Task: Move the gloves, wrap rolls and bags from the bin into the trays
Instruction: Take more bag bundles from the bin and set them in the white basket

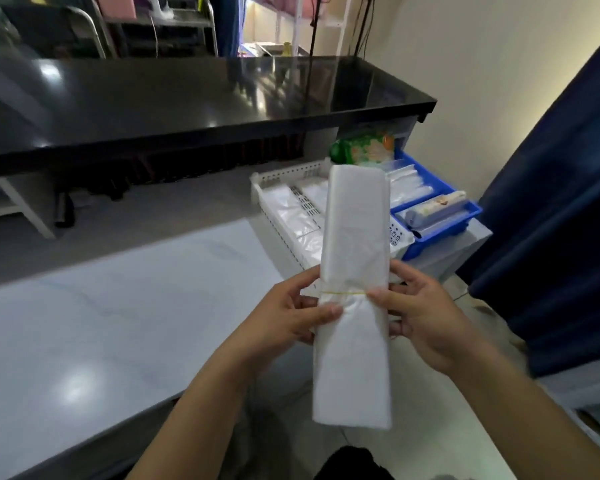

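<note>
Bags, a flat white bundle [354, 299] cinched by a yellow rubber band [343, 292], are held in the air in front of the person, above the near edge of the pale counter [101, 323] and short of the trays.

Head view: left hand [291, 317] and right hand [416, 313] both grasp the bundle at its banded waist, thumbs on the front face, fingers behind. Its long axis runs near vertical in the picture, top end pointing away toward the white tray [274, 178], bottom end hanging free toward the person. The white tray already carries clear plastic packs; just beside it, the blue tray [465, 220] holds a wrap roll [433, 209] and more packs. A green packet [361, 150] stands behind them.

Risks, as judged: the grip sits only at the waist, so either unsupported end may flop or fan open on transfer. The band may slide or snap under thumb pressure, spilling loose bags. The bundle is long; lowered crosswise, it could bridge the tray rim rather than lie inside.
</note>
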`<state>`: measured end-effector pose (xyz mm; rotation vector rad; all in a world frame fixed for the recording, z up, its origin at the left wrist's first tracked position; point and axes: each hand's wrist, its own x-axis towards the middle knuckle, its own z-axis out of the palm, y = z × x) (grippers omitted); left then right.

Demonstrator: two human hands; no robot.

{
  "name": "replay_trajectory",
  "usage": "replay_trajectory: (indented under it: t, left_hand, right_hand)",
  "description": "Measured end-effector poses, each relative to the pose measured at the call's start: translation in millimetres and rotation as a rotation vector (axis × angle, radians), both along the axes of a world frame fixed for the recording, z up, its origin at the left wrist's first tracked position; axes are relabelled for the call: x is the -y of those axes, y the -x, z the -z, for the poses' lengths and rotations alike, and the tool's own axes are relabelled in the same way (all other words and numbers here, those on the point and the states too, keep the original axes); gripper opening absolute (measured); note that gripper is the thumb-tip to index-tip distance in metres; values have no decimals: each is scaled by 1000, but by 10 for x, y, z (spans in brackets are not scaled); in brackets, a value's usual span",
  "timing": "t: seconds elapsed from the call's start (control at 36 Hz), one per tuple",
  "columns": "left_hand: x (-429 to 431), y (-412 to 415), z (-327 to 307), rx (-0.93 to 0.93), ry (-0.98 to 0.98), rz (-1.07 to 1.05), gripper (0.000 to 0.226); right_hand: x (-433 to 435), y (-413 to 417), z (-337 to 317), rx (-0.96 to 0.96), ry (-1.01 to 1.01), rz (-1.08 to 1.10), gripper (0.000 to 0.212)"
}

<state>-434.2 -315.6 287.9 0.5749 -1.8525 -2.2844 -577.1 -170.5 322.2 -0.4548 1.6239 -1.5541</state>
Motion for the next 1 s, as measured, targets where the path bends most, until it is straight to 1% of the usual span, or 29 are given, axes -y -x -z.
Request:
replay_trajectory:
  t: [0.08,0.14,0.17,0.28,0.36,0.42,0.53,0.58,0.69,0.83,0.86,0.89,0.97,1.0]
  left_hand:
    - [174,184,-19,13,-24,50,54]
    - [308,300,-17,45,-6,-20,53]
    - [382,355,-6,65,11,-76,51]
    - [720,538,164,132,-15,-322,41]
    - [936,700,355,201,4,-431,44]
    - [1045,830,459,225,-10,-478,51]
    - [1168,1110,614,276,-111,-533,62]
    - [1211,1248,683,281,-140,-572,60]
    - [1252,1446,741,266,-189,-622,48]
    - [1247,1532,721,303,-219,-725,48]
    - [1242,1538,721,310,-228,-742,47]
    - [1237,1544,729,319,-233,-754,46]
    - [1227,1547,752,336,-241,-775,45]
    - [1232,1544,759,342,-245,-781,45]
  right_hand:
    - [88,200,6,50,-3,18,58]
    - [157,359,26,61,-28,31,63]
    - [201,454,40,60,-40,44,63]
    - [440,916,83,41,-91,94,39]
    - [689,1311,128,43,-138,72,34]
    - [895,1578,148,29,-169,22,36]
    - [1425,2014,202,11,-225,-108,47]
    - [1712,2146,286,-10,-272,-191,45]
    - [2205,2268,552,-44,-347,-384,39]
    - [2529,2179,747,-57,-356,-493,38]
    - [2535,2141,785,-83,-366,-503,39]
    - [2526,2112,826,-155,-380,-529,42]
    - [2448,2100,916,-509,-463,-696,67]
    - [2420,2115,920,-581,-489,-724,71]
